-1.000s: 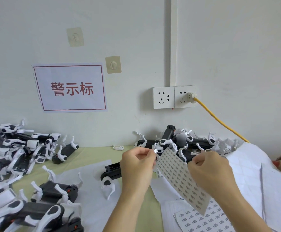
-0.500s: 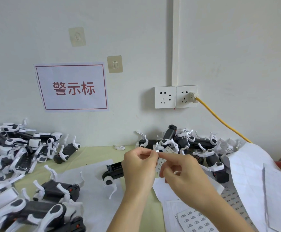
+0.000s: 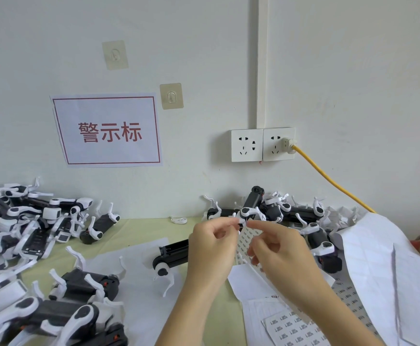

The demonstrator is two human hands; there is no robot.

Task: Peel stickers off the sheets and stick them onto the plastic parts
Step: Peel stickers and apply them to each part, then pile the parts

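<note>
Sticker sheet (image 3: 247, 242) hung between both hands above the desk (image 3: 139, 227); left hand (image 3: 211, 248) fingers and right hand (image 3: 276, 250) fingers pinched together at its top edge, mid-peel. Heaps of plastic parts (image 3: 29, 221) apparently awaited labels, so plenty remained.

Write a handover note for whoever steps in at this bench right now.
Left hand: pinches a small white sticker at its fingertips.
Right hand: holds the sticker sheet, index finger meeting the left's at the sticker.
Nearest plastic part lies on the table behind the left hand; piles sit left and by the wall.
More sheets lie lower right.
Done: one sticker nearly off. Left: stick it on, then repeat.
</note>
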